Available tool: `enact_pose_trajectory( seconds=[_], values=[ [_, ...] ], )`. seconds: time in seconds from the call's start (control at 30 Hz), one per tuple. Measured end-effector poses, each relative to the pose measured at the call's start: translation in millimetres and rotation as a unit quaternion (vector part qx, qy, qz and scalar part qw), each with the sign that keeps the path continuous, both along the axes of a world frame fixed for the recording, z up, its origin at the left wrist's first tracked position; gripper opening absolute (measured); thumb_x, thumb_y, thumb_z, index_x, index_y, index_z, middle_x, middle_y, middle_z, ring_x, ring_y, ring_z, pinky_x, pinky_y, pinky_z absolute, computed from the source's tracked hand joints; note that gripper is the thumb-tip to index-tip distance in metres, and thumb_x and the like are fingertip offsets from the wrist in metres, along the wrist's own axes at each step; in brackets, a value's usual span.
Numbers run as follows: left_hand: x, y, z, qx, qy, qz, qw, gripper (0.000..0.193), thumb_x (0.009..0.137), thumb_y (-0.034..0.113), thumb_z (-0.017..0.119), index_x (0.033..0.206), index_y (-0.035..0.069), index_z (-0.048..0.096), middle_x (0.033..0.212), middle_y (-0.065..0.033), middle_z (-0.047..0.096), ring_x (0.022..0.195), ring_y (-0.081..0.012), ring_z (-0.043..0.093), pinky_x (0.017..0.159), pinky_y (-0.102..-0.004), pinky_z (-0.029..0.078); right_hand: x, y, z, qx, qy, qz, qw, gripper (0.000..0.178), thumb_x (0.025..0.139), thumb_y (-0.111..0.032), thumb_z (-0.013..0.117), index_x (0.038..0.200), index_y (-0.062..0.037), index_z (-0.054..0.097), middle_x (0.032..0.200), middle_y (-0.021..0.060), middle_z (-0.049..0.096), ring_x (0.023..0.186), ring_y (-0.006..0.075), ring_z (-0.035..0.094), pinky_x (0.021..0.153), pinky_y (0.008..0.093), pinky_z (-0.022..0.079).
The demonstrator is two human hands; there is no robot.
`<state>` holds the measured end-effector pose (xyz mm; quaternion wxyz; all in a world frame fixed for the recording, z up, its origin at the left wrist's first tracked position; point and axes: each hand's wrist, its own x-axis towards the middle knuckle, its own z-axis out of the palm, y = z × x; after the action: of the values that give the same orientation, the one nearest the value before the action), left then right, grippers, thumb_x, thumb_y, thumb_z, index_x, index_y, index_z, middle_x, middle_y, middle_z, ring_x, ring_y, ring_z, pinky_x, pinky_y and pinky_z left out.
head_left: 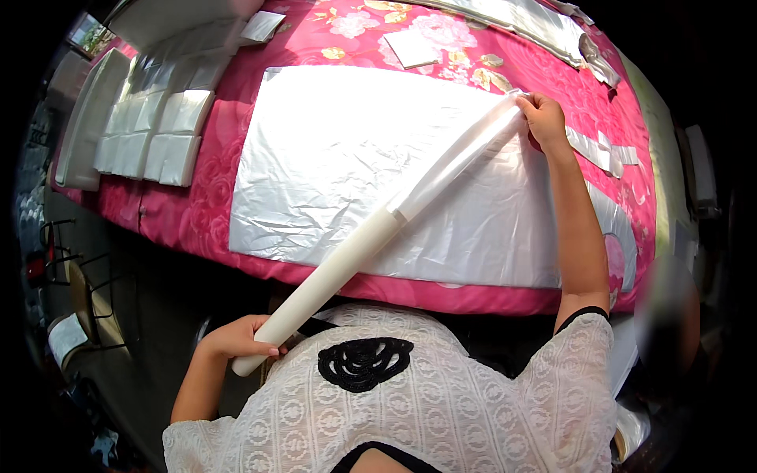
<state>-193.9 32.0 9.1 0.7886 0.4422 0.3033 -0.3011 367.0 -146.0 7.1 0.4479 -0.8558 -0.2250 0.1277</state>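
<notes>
My left hand (240, 337) is wrapped round the lower end of a long white tube (335, 272), held slantwise close to my body. From the tube's upper end a thin, see-through plastic sleeve (457, 158) stretches up to the right. Its far end is pinched between the thumb and fingers of my right hand (544, 122). Beneath them a large white plastic sheet (331, 134), wrinkled and shiny, lies spread on the table. The tube crosses the sheet's near edge.
A pink floral cloth (209, 229) covers the table. Stacks of white folded packets (169, 138) stand at the left. A small white packet (412, 49) and long white plastic strips (505, 24) lie at the back. White scraps (603, 151) are at the right; a chair (87, 307) stands lower left.
</notes>
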Motion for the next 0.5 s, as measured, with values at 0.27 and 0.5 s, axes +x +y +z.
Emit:
enact_pose_trajectory(
  seconds=[0.27, 0.5],
  values=[
    [32, 31, 27, 0.085, -0.052, -0.169, 0.98, 0.043, 0.073, 0.017, 0.075, 0.107, 0.0, 0.056, 0.095, -0.0049, 0.064, 0.089, -0.0123, 0.059, 0.081, -0.0271, 0.046, 15, -12, -2, 0.043, -0.047, 0.035, 0.997, 0.019, 0.083, -0.019, 0.062, 0.086, -0.0002, 0.065, 0.068, 0.0007, 0.06, 0.059, 0.007, 0.052, 0.055, 0.0231, 0.042],
    [169, 28, 80, 0.522, -0.235, -0.342, 0.745, 0.042, 0.063, 0.02, 0.076, 0.099, 0.005, 0.061, 0.089, -0.0131, 0.064, 0.084, -0.0299, 0.061, 0.075, -0.0366, 0.048, -48, 55, -4, 0.083, -0.004, 0.176, 0.981, 0.017, 0.082, -0.015, 0.062, 0.082, 0.0019, 0.064, 0.068, 0.0019, 0.061, 0.059, 0.0067, 0.052, 0.057, 0.0229, 0.043]
  ],
)
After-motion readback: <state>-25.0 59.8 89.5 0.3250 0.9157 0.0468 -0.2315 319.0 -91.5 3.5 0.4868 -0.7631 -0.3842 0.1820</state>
